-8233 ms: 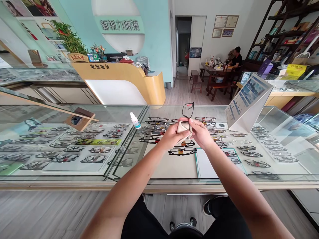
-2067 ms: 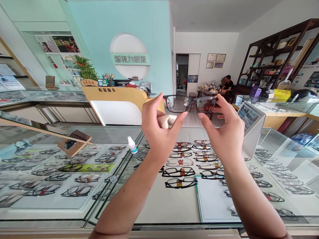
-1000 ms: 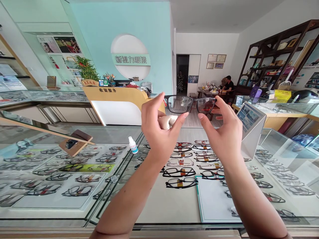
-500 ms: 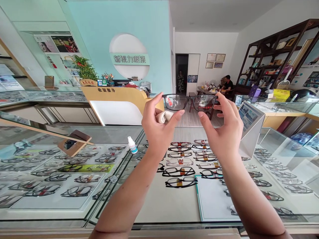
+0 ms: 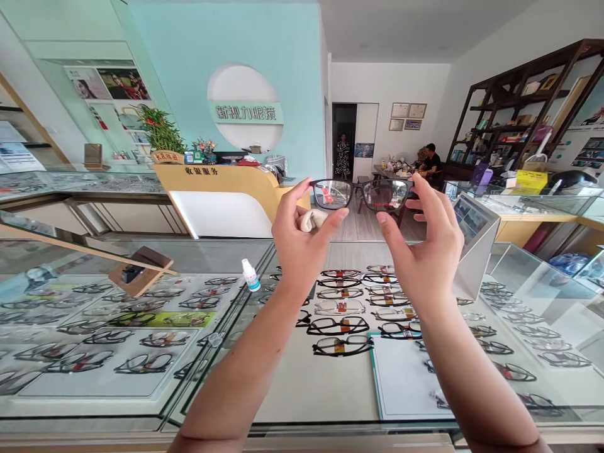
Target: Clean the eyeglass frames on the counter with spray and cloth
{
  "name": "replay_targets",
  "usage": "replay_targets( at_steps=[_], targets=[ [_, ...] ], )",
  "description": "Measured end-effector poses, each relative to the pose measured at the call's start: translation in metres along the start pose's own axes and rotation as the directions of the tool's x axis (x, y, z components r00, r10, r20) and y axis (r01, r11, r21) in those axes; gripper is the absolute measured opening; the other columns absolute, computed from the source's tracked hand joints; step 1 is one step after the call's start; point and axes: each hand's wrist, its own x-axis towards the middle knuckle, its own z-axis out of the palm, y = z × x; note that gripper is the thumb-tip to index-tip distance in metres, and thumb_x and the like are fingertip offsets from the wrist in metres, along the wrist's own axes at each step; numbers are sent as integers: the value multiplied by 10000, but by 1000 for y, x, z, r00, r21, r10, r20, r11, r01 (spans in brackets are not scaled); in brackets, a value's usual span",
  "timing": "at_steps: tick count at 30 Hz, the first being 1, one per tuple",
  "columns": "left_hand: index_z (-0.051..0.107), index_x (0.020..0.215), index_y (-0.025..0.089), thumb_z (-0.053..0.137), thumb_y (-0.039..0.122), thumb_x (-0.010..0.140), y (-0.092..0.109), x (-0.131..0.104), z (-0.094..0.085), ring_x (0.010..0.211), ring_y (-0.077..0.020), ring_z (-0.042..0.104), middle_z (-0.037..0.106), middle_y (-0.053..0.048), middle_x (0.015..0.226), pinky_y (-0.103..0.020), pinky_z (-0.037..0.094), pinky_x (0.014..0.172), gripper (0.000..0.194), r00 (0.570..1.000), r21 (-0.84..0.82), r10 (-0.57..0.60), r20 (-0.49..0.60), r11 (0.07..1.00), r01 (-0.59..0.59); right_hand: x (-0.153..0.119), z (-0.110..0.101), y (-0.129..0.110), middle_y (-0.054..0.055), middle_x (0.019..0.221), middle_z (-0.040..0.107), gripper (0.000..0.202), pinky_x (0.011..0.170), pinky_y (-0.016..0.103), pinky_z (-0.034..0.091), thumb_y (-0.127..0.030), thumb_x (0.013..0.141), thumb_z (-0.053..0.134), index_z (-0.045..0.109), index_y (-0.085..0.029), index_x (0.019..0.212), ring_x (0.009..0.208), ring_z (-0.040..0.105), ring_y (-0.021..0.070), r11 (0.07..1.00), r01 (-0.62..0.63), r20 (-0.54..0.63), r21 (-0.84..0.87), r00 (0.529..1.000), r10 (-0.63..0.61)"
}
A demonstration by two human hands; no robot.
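Note:
A pair of dark-framed glasses (image 5: 357,187) is held up level above the glass counter, its lenses facing me. My left hand (image 5: 304,220) grips its left end between fingers and thumb and also has a folded pale cloth (image 5: 313,220) tucked in the palm. At the right end, the fingertips of my right hand (image 5: 422,233) are on the frame, with the thumb below the lens. A small white bottle with a blue label (image 5: 251,275) stands on the counter to the left of my forearm.
Rows of glasses (image 5: 338,325) lie inside the glass display counter (image 5: 292,390). On the left counter is a wooden stand (image 5: 141,270). A grey display box (image 5: 479,242) stands right of my right hand. Two people are in the background, one seated at a table (image 5: 430,160), one in the doorway (image 5: 343,154).
The glasses have tilted slightly, and both hands have shifted a little to the right. The person in the doorway shows more clearly.

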Motion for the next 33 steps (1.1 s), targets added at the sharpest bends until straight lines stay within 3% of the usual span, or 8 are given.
replay_targets(
  at_steps=[13,26,33],
  targets=[
    [652,1518,294,866,732,922,-11,-1,2,746,-122,569,762,-76,1339,-323,575,749,770,991,45,133,-29,990,-132,1,0,0,142,1510,746,614,1026,604,649,-445,1077,699,581,-349,1673,1182,763,348,1000,2,6,-4,1000,-2],
    [622,1524,302,927,634,912,-1,-3,-3,840,-156,620,677,-89,1354,-366,597,815,759,957,134,278,-86,955,-266,1,2,3,140,1380,784,611,987,633,675,-439,1058,676,587,-327,1652,1196,772,372,998,-68,74,12,995,67],
    [646,1515,306,960,572,899,6,-5,-3,850,-167,626,681,-106,1360,-373,611,793,741,955,116,281,-101,956,-269,2,4,3,150,1389,793,584,990,641,681,-402,1041,673,618,-294,1613,1187,787,366,994,-111,104,-11,988,112]
  ],
)
